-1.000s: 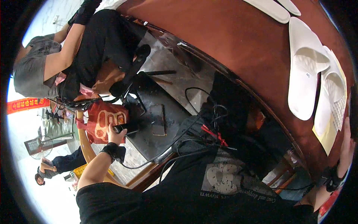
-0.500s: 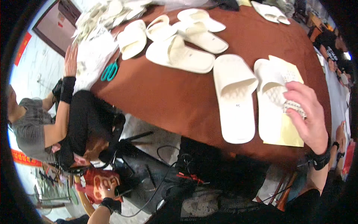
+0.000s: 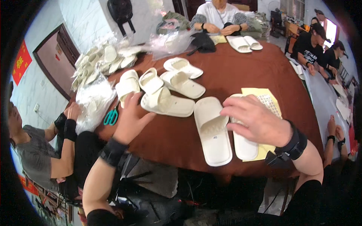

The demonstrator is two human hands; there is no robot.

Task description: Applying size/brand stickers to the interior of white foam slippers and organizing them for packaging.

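Observation:
My left hand (image 3: 131, 121) hovers over the near left of the table, fingers spread and holding nothing, beside several loose cream slippers (image 3: 167, 103). Above the near pair, my right hand (image 3: 260, 120) has its fingers bent and a gap between them and the thumb; I make out nothing in it. It partly covers the right slipper (image 3: 246, 147). The left slipper (image 3: 213, 130) of that pair lies flat, toe away from me, with a small dark mark on its insole. Under the right slipper lies a yellow sheet (image 3: 260, 92), with a strip of small white labels (image 3: 269, 103) on it.
Teal scissors (image 3: 111, 116) lie at the left edge of the brown tablecloth (image 3: 252, 73). Beyond them are clear plastic bags (image 3: 94, 100) and a slipper heap (image 3: 107, 60). A person (image 3: 36, 147) sits at my left, another (image 3: 218, 19) across, near another slipper pair (image 3: 244, 43).
My view has tilted up. My left hand has come up from low beside the table to above it. My right hand has shifted left, from the label strip to over the pair.

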